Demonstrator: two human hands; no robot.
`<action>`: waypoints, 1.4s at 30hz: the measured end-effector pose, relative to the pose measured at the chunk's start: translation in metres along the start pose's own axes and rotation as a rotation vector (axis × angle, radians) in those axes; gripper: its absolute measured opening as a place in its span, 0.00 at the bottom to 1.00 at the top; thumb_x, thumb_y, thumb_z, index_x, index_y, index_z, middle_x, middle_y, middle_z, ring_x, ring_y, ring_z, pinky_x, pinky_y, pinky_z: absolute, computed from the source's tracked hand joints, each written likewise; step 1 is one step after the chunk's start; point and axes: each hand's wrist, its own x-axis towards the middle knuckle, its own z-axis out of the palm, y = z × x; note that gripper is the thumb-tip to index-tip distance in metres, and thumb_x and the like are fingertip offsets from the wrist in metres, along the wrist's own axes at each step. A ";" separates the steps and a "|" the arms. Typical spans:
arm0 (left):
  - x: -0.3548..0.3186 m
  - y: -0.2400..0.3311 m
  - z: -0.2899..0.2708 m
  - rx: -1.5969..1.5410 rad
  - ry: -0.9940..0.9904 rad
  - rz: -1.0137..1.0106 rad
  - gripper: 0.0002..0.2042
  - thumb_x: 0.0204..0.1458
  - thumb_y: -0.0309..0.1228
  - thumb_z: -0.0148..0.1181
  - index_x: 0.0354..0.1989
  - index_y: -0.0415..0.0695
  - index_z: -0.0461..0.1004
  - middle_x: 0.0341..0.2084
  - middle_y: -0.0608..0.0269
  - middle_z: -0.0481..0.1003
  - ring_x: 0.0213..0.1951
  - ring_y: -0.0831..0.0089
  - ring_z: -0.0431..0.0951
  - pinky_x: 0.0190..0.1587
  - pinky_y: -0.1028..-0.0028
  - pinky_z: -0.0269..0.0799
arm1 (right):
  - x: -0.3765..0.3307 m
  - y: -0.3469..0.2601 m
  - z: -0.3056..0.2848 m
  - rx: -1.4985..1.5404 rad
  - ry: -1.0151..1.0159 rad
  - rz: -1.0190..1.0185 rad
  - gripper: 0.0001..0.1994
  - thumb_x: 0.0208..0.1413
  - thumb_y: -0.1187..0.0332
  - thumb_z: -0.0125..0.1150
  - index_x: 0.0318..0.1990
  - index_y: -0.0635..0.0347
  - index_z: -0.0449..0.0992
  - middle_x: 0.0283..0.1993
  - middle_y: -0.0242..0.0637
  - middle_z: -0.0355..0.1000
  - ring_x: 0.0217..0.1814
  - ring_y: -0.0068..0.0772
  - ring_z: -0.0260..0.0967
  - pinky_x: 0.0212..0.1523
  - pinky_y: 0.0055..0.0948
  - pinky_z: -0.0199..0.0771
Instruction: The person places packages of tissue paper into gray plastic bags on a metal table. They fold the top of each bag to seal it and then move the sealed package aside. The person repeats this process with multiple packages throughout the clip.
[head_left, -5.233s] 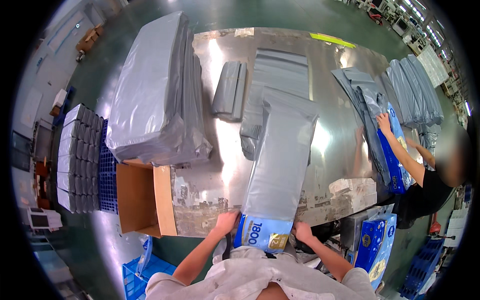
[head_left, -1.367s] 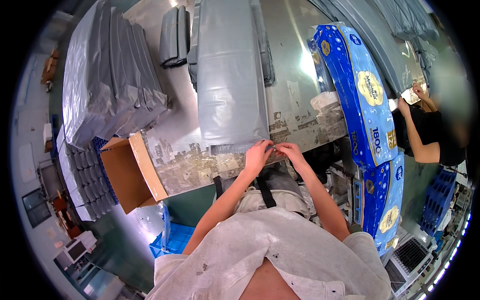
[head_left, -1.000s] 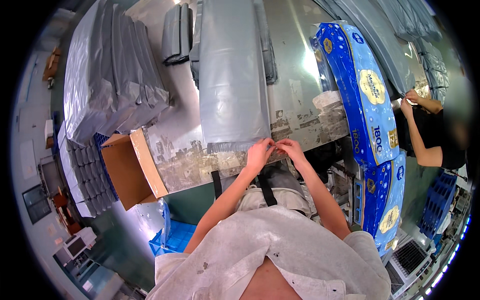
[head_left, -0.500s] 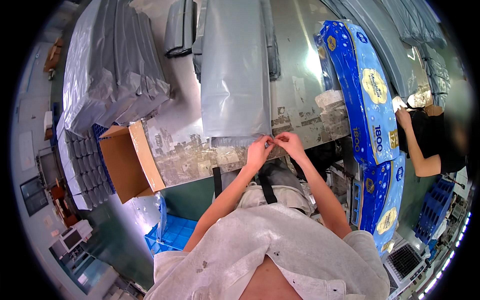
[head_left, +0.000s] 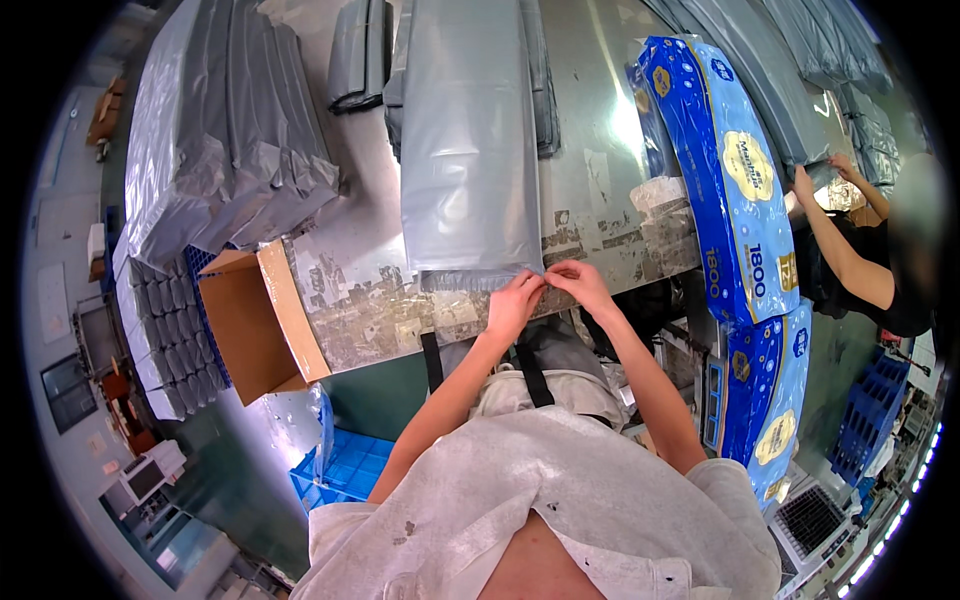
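In front of me a stack of long grey plastic bags (head_left: 470, 170) lies lengthwise on the metal table (head_left: 590, 190), its crinkled near end by the table's front edge. My left hand (head_left: 515, 303) and my right hand (head_left: 584, 286) meet at the near right corner of the stack. The fingertips of both hands are pinched together on that corner of the bags. How many layers lie between the fingers is too small to tell.
More grey bag bundles (head_left: 230, 130) are piled at the left, above an open cardboard box (head_left: 250, 330). Blue tissue packs (head_left: 735, 190) stand along the right side. Beyond them a co-worker's arms (head_left: 850, 250) reach to another grey stack. A blue crate (head_left: 350, 465) sits below left.
My hands stay at the bag corner, the left one shifting slightly left. At the right, the co-worker's arms have moved up, and both hands now touch the grey bags there.
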 end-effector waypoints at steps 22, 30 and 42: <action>-0.038 -0.002 0.010 0.126 -0.056 0.073 0.05 0.52 0.28 0.59 0.35 0.47 0.71 0.31 0.62 0.71 0.35 0.61 0.76 0.32 0.66 0.73 | 0.032 0.015 -0.020 -0.396 0.161 -0.167 0.08 0.53 0.70 0.63 0.35 0.67 0.77 0.28 0.35 0.77 0.30 0.23 0.74 0.31 0.25 0.73; -0.166 -0.074 -0.130 0.172 -0.319 -0.240 0.04 0.52 0.30 0.59 0.34 0.47 0.72 0.32 0.61 0.74 0.35 0.57 0.77 0.34 0.63 0.74 | 0.042 0.035 -0.026 -0.557 0.178 -0.186 0.13 0.50 0.64 0.63 0.38 0.65 0.77 0.33 0.48 0.77 0.37 0.45 0.76 0.39 0.36 0.73; -0.366 -0.305 -0.465 0.452 0.301 -1.188 0.08 0.44 0.35 0.67 0.32 0.47 0.80 0.29 0.59 0.81 0.34 0.59 0.80 0.38 0.63 0.76 | 0.024 0.034 -0.003 -0.365 0.118 -0.024 0.06 0.59 0.71 0.58 0.39 0.64 0.73 0.31 0.29 0.71 0.31 0.20 0.67 0.34 0.21 0.67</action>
